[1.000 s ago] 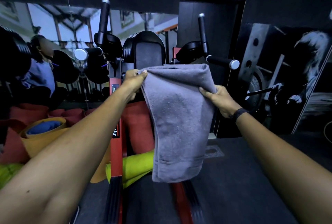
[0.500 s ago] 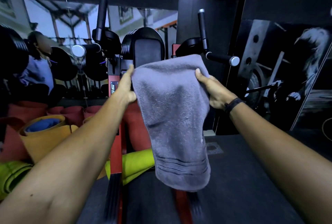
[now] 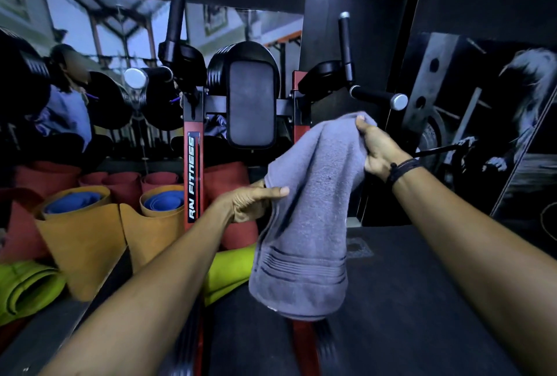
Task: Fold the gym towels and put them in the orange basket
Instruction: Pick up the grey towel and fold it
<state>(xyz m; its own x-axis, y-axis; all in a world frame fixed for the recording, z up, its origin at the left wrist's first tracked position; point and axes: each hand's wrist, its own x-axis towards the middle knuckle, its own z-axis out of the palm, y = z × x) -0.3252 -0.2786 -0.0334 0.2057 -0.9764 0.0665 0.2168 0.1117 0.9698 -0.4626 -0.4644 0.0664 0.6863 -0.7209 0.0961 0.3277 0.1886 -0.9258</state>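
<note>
1. The grey towel point(image 3: 304, 225) hangs in the air in front of the person, folded lengthwise, with dark woven stripes near its lower end.
2. The right hand point(image 3: 378, 146) grasps the top end of the towel, with the fingers point(image 3: 363, 124) curled over the cloth; this hand is the higher one.
3. The left hand point(image 3: 250, 202) holds the left edge of the towel about halfway down; the thumb point(image 3: 272, 192) lies flat on the front of the cloth and the other fingers are behind it, so the cloth is pinched.
4. The right wrist wears a dark bracelet point(image 3: 402, 167).
5. Behind the towel stands a red and black gym machine point(image 3: 193, 164) with a black back pad point(image 3: 251, 104) and two black handles point(image 3: 375, 98).
6. On the floor point(image 3: 407, 300), to the left of the machine, stand rolled mats: orange ones point(image 3: 81, 234) with blue rolls inside, red ones point(image 3: 120, 183) behind them, and green ones point(image 3: 229, 273) lying flat.
7. At the far left, a person in a light blue top point(image 3: 66, 113) is seen.
8. The orange basket cannot be made out with certainty.
</note>
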